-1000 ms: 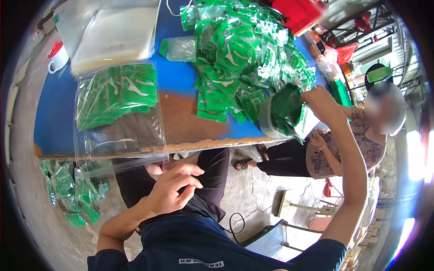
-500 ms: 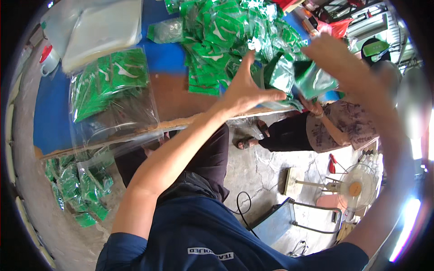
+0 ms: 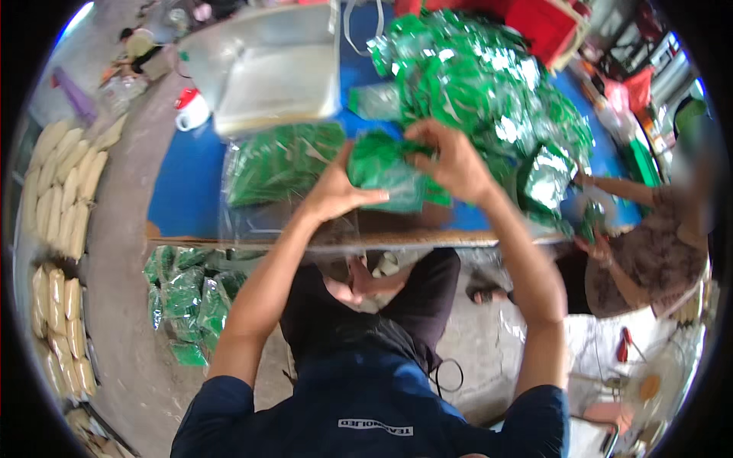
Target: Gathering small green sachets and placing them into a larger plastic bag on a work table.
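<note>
Over the blue table, both my hands are closed on green plastic packets [image 3: 374, 164] with clear film. My left hand [image 3: 334, 192] grips their left side, thumb lying across the front. My right hand [image 3: 456, 164] pinches the upper right edge, fingers bent; motion blurs it, and how many packets there are I cannot tell. Just left of my left hand lies a large clear bag [image 3: 286, 164] with green packets inside, its empty end hanging over the table's front edge. A big pile of similar packets [image 3: 473, 88] spreads behind and to the right of my right hand.
A stack of clear bags [image 3: 279, 88] lies at the back left, beside a white mug [image 3: 192, 114] with a red lid. Filled green bags [image 3: 187, 298] rest on the floor. Another person [image 3: 641, 252] handles packets at right. A fan [image 3: 649, 385] stands behind them; pale sacks [image 3: 65, 183] line the left.
The view has swung toward the left. My hands, apart near the pile before, have come together beside the large clear bag and now hold green packets. My right hand has come down from the upper right.
</note>
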{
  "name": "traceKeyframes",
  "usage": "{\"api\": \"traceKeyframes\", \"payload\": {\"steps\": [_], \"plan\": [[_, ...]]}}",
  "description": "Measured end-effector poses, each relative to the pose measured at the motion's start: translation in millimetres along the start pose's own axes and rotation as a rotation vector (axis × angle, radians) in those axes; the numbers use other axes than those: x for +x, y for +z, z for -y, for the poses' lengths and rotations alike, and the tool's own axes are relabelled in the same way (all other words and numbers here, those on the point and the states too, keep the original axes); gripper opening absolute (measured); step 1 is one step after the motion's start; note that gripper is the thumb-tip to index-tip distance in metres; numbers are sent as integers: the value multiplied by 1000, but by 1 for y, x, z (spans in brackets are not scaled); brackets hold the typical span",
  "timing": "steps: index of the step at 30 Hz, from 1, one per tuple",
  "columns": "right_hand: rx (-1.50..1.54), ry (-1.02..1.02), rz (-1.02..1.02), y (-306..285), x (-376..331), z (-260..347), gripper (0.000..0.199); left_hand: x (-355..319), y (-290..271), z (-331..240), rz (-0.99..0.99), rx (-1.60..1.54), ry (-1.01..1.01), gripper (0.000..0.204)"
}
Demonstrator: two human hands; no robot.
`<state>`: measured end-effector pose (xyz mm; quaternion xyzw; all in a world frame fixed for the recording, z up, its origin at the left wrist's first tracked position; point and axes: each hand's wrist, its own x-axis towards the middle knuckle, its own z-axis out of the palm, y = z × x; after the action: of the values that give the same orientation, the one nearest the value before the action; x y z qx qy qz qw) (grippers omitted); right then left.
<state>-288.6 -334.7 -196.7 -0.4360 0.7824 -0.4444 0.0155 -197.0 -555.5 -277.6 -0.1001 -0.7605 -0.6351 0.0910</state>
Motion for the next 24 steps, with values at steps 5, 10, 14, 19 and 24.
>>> {"api": "traceKeyframes", "payload": {"steps": [5, 10, 14, 19, 24], "plan": [[437, 149, -199, 74, -48, -61, 99, -13, 5, 18, 29, 33, 10, 99], [260, 226, -74, 90, -59, -49, 112, -22, -7, 12, 58, 1, -95, 103], [192, 77, -102, 93, -58, -34, 101, -26, 4, 9, 71, -217, -96, 111], [261, 117, -274, 105, -61, -46, 106, -31, 20, 12, -72, -354, -39, 128], [179, 101, -315, 104, -67, -30, 103, -42, 28, 12, -123, -386, -72, 133]]}}
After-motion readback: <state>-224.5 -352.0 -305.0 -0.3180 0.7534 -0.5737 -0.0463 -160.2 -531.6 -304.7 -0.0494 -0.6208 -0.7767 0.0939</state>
